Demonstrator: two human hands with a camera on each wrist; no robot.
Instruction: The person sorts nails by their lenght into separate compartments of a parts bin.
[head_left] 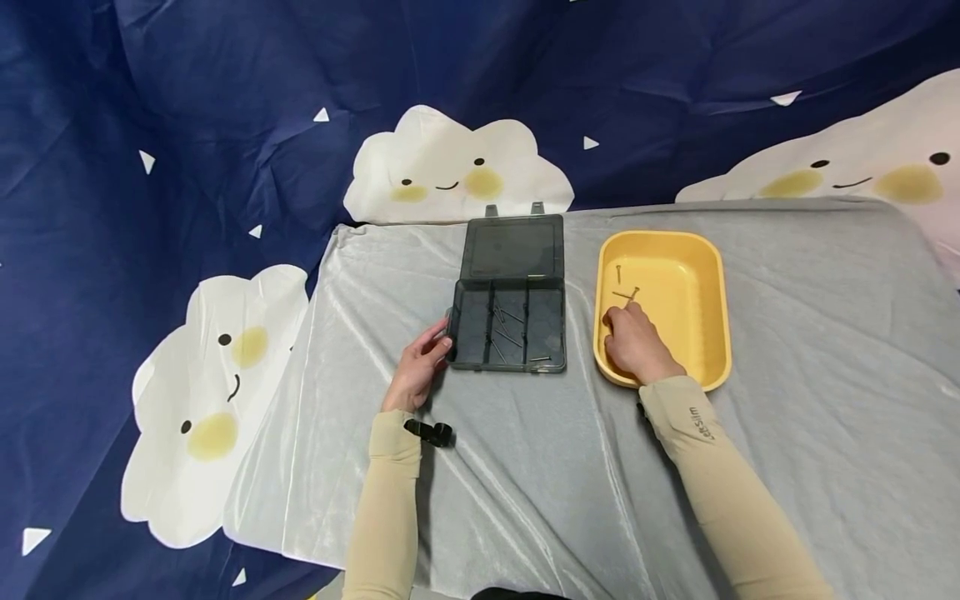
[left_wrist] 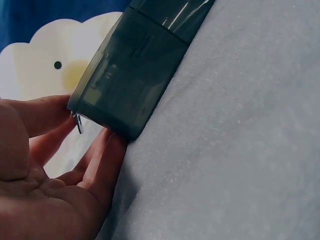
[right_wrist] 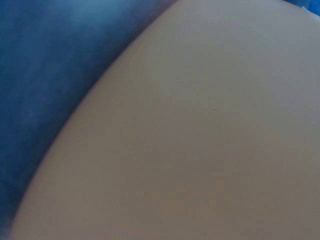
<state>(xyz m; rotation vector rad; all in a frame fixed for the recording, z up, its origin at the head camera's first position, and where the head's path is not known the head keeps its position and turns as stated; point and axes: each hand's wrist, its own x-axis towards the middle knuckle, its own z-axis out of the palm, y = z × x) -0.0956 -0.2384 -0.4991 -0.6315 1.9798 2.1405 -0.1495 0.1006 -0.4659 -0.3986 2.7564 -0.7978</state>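
Free passage: tabletop (head_left: 582, 354) between divided box (head_left: 471, 323) and yellow tub (head_left: 686, 312); the tub's far right part. Obstacles: raised tub walls; left hand (head_left: 415, 367) at the box's left edge; right hand (head_left: 637, 340) in the tub's near left.

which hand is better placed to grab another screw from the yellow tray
Probably the right hand: it reaches down into the yellow tray, close to the loose screws. The left hand holds the left side of the dark box, away from the tray.
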